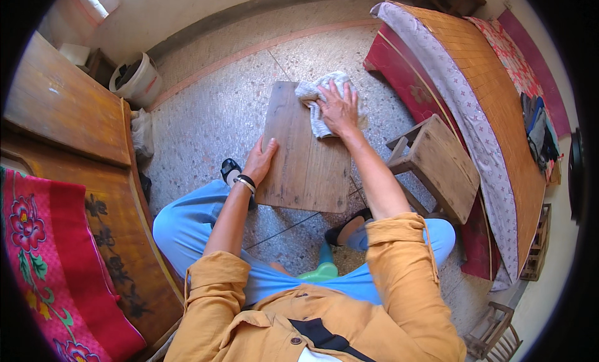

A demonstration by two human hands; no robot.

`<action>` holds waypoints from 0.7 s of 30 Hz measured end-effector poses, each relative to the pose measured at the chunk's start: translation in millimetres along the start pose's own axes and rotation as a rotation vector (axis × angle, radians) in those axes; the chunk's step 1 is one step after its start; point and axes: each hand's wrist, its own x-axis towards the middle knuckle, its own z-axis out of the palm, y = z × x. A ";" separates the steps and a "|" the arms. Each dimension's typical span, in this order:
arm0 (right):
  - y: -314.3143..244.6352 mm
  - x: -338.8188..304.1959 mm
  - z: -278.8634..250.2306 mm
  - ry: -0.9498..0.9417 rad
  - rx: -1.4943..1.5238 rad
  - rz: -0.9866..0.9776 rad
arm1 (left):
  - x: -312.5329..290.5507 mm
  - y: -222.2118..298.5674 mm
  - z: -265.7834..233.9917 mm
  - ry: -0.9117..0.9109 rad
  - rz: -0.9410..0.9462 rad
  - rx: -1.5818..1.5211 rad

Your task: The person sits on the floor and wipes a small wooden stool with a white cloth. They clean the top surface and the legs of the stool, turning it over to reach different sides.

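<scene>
Wiping likely part-done: we spread right fingers [346, 94] on white cloth [319, 124], left fingers [269, 148] gripping rectangular brown wooden board [302, 168], nine o'clock.

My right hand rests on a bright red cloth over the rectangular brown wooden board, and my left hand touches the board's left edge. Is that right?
Not quite: the head view shows your right hand on a crumpled whitish fabric cloth, not a red one; the rest is right.
</scene>
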 end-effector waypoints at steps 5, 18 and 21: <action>-53.7 -82.0 -3.9 -0.067 -0.016 -0.349 | 18.6 -25.9 -10.2 -0.070 -0.178 -0.179; -38.2 -66.5 -10.0 -0.030 0.071 -0.425 | 23.2 -41.8 -12.0 0.038 0.001 0.027; -26.3 -6.0 6.5 0.003 0.059 -0.186 | 16.7 -30.8 -7.2 0.059 -0.018 -0.013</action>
